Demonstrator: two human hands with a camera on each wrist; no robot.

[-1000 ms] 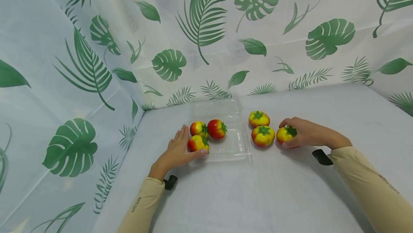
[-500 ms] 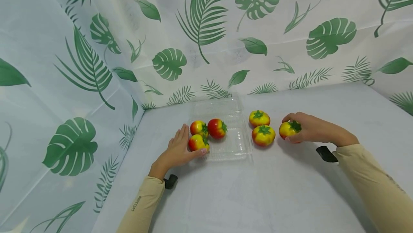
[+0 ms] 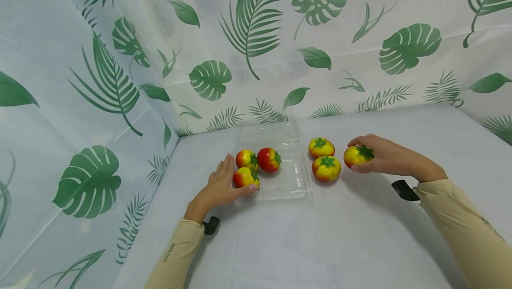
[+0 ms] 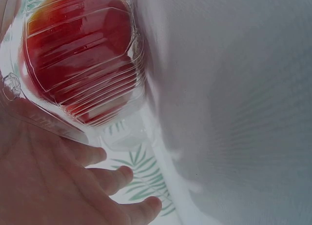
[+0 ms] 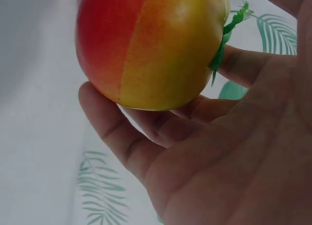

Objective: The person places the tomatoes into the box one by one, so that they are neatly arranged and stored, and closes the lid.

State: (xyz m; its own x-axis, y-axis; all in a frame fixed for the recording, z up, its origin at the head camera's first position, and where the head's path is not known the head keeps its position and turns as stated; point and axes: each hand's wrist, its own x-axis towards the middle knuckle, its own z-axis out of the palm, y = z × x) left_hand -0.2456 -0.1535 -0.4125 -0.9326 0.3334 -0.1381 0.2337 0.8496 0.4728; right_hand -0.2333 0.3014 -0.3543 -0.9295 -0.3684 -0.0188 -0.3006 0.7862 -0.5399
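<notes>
My right hand (image 3: pixel 386 158) grips a red-and-yellow toy tomato (image 3: pixel 354 156) with a green leafy top. In the right wrist view, curled fingers support that tomato (image 5: pixel 151 44) from below, and a shadow lies on the table under the hand. My left hand (image 3: pixel 220 186) rests along the left side of a clear plastic clamshell box (image 3: pixel 290 178), its fingers straight and its thumb over the near edge. Inside the box sit a redder tomato (image 3: pixel 269 160) and two yellow-red ones, the rear (image 3: pixel 245 158) and the front (image 3: pixel 243 177). The left wrist view shows a tomato (image 4: pixel 83 49) through the ribbed wall.
Two more toy tomatoes, one behind (image 3: pixel 321 147) and one in front (image 3: pixel 326 169), stand just right of the box. The box's lid (image 3: pixel 266 132) lies open toward the back. A leaf-printed curtain (image 3: pixel 256 93) borders the white table (image 3: pixel 280 244) behind and at the left.
My right hand has lifted its tomato off the table and carried it slightly back and right, then a touch left. My left hand, the box and the other tomatoes have stayed put.
</notes>
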